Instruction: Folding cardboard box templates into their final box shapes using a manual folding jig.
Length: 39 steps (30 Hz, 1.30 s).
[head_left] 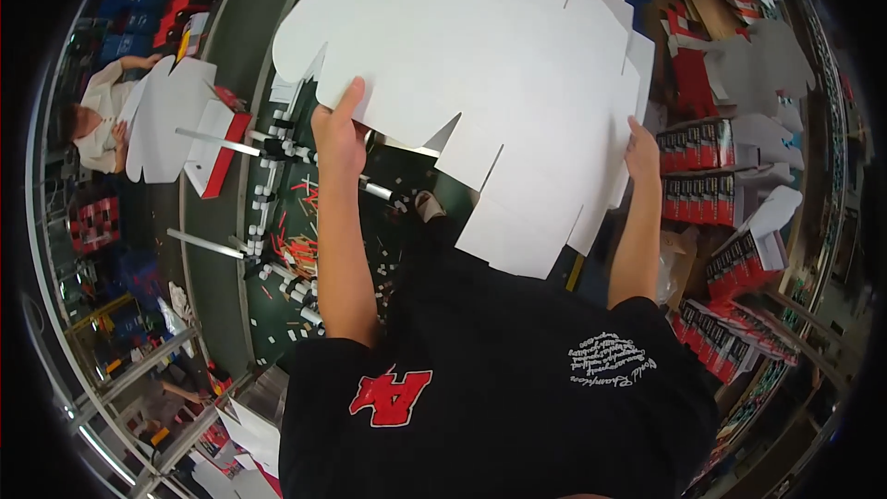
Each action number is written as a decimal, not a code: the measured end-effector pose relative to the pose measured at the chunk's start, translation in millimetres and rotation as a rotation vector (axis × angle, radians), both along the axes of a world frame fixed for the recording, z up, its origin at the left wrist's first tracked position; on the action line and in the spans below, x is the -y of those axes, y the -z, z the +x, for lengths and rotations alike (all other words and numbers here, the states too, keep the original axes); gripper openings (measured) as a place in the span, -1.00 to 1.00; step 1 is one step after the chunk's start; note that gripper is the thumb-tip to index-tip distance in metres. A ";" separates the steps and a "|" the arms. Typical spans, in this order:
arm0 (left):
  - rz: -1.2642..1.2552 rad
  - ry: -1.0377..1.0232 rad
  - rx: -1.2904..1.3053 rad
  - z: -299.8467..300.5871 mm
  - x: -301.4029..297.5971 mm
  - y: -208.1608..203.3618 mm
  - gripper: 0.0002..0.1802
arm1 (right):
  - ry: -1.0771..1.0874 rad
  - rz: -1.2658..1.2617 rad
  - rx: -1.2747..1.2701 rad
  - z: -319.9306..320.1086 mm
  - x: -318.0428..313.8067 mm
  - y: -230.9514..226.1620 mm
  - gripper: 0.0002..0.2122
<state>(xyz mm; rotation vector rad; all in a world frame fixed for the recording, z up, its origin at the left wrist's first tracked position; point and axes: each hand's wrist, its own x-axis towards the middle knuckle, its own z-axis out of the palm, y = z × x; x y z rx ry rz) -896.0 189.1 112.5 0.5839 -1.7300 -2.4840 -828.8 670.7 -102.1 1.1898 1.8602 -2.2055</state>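
A large white cardboard box blank [480,55], die-cut with slots and flaps, lies flat between my hands in front of my chest. More sheet edges show behind its right side, so it may be a small stack. My left hand [342,134] grips the left edge, thumb on top and fingers hidden underneath. At the right edge, my right hand [641,152] closes on the board, its fingers mostly behind it. The blank's lower flaps reach down close to my black shirt.
To the left runs a dark green conveyor belt [217,249] with metal bars beside it. A co-worker [102,120] handles another white blank [171,120] across it. Red and black boxes [693,199] are stacked at right. Red and pale scraps [300,249] litter the floor.
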 end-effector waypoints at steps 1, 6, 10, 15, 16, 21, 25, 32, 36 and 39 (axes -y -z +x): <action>0.004 -0.081 -0.006 7.1 23.6 -1.6 -0.53 | -0.069 0.004 -0.158 -10.6 53.7 -47.6 -0.59; 0.267 0.166 -0.338 27.9 105.6 -50.8 0.05 | -0.187 -0.514 -0.127 -54.8 117.5 -72.8 -0.61; 0.331 -0.240 -0.105 134.6 134.6 -38.6 0.54 | -0.159 -0.522 -0.306 -64.9 244.8 -104.6 -0.60; -0.273 -0.500 0.087 226.4 167.4 -30.3 -0.33 | -0.434 -0.685 -0.384 -23.4 368.0 -126.4 -0.50; -0.290 -0.514 0.013 244.3 180.7 -30.1 -0.38 | -0.465 -0.678 -0.376 -30.1 370.7 -119.0 -0.50; -0.481 -0.586 0.005 328.5 237.1 -20.3 -0.42 | -0.609 -1.340 -0.306 -98.3 382.5 -110.7 -0.25; -0.493 -0.608 0.153 374.8 273.8 -3.0 -0.40 | -0.923 -0.979 -0.079 -141.9 423.8 -122.8 -0.27; -0.575 -0.586 0.284 394.0 324.2 34.5 -0.51 | -1.368 -0.019 -0.191 -164.4 483.7 -116.9 -0.70; -0.593 -0.585 0.290 393.6 327.9 76.0 -0.55 | -1.293 0.150 -0.148 -150.9 503.4 -98.1 -0.68; -0.496 -0.591 0.346 384.6 331.9 103.4 -0.56 | -1.341 0.187 -0.036 -171.5 456.5 -84.7 -0.71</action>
